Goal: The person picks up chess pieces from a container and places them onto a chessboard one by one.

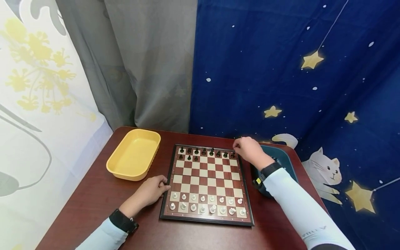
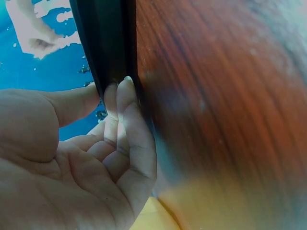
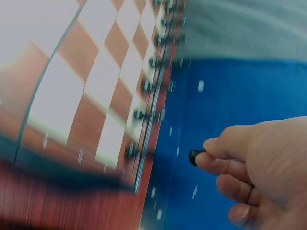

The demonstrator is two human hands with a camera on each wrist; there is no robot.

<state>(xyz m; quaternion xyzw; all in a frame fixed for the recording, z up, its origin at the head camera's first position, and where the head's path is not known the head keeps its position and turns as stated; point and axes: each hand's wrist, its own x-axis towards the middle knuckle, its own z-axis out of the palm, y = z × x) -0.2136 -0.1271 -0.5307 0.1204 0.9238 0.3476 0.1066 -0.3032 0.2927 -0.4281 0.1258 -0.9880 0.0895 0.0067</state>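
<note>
A chessboard (image 1: 206, 180) lies in the middle of a dark red table (image 1: 93, 201). White pieces (image 1: 203, 204) fill its two near rows. Black pieces (image 1: 203, 151) line the far row, with a few in the row before it. My left hand (image 1: 163, 186) holds the board's left edge; its curled fingertips (image 2: 125, 93) press the black frame (image 2: 108, 43) and the thumb lies over it. At the board's far right corner, my right hand (image 1: 236, 147) pinches a small black piece (image 3: 193, 157) between thumb and forefinger, just off the board's far edge (image 3: 153, 115).
An empty yellow tray (image 1: 134, 154) sits left of the board. A dark teal tray (image 1: 282, 156) sits right of it, partly under my right forearm. Curtains hang close behind the table: blue with stars, grey, and white.
</note>
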